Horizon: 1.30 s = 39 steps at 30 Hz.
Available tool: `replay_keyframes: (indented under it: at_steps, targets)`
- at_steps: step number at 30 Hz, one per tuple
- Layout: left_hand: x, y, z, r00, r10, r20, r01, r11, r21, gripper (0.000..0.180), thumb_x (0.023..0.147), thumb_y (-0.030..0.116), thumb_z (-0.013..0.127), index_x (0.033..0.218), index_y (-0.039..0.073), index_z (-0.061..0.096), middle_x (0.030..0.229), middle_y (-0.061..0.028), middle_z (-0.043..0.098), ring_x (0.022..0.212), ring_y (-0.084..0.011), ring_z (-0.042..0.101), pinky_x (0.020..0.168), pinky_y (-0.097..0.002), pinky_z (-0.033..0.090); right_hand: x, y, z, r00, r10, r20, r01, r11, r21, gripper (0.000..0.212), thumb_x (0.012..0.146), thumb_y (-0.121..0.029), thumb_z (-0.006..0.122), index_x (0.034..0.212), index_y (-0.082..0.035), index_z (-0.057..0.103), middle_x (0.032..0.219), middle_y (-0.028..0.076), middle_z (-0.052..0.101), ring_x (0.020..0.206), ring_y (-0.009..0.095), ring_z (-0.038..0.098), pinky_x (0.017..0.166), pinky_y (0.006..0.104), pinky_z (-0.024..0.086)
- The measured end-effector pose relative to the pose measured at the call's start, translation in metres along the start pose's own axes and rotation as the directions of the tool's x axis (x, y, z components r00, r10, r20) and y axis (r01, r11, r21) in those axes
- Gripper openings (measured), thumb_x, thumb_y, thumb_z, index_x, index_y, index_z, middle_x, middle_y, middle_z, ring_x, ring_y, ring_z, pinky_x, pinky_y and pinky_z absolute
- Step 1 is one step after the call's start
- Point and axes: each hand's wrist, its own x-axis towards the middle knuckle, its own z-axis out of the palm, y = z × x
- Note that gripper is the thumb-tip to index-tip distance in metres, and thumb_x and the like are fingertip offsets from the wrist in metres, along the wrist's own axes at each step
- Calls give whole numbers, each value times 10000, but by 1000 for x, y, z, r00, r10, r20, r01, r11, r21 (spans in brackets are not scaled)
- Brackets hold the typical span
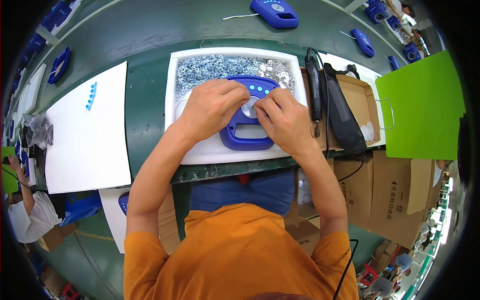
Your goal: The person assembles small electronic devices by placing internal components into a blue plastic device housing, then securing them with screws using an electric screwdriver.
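Note:
A blue plastic housing (248,143) with a handle cutout lies on a white foam tray (200,156). A row of round turquoise buttons (259,88) runs along its top, and a silvery round disc (248,109) sits at its middle. My left hand (214,107) reaches over the housing's left side, its fingers pinched at the disc's left edge. From the right, my right hand (286,119) has thumb and fingers pressed together at the disc's right edge. Whatever lies between either set of fingertips is too small or hidden to make out.
Metal nuts or washers (215,70) fill the tray's far part. A black electric screwdriver (314,90) and a black mesh sleeve (345,110) lie beside a cardboard box (367,95) on the right. Left stands a white board (95,135) with a turquoise button strip (91,96). Farther off are more blue housings (276,12).

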Motion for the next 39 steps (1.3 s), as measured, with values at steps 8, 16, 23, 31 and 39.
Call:
replay_keyframes:
  at_steps: [8, 16, 23, 31, 39]
  targets:
    - [-1, 2, 6, 999, 44, 14, -44, 999, -5, 133, 940, 73, 844, 1063, 64, 792, 1103, -83, 834, 1023, -321, 807, 895, -438, 642, -5, 2, -6, 992, -109, 71, 113, 992, -50, 152, 878, -104, 886, 984, -98, 777, 943, 37, 645, 848, 237, 701, 674, 390, 583]
    - [1, 0, 14, 988, 154, 16, -155, 984, 85, 155, 902, 87, 822, 1054, 73, 793, 1132, -65, 830, 1041, -304, 804, 901, -426, 643, -22, 0, -14, 993, 100, -65, -95, 993, 75, 128, 892, -75, 906, 998, -88, 835, 911, 35, 717, 826, 244, 736, 654, 394, 591]
    - [0, 1, 12, 979, 196, 60, -202, 973, 114, 170, 885, 63, 798, 1055, 78, 811, 1196, -58, 840, 1106, -299, 800, 957, -428, 649, -25, 0, -14, 992, 116, -59, -110, 989, 94, 128, 890, -66, 906, 994, -80, 834, 910, 43, 716, 828, 254, 738, 653, 403, 589]
    - [2, -3, 1, 989, 129, 64, -133, 989, 59, 300, 829, -50, 760, 1092, 70, 838, 1262, -66, 839, 1289, -316, 759, 1048, -444, 642, -22, -9, -23, 988, 150, -23, -147, 984, 104, 186, 896, -59, 888, 1073, -63, 830, 1020, 68, 768, 973, 295, 755, 798, 416, 623]
    - [3, -4, -4, 987, 94, 131, -117, 977, 181, 325, 812, -79, 765, 1069, 88, 875, 1367, -70, 812, 1453, -333, 684, 1154, -464, 611, -27, -23, -24, 988, 104, 117, -114, 990, 88, 253, 946, -62, 837, 1194, -40, 791, 1256, 101, 825, 1293, 378, 731, 1098, 486, 587]
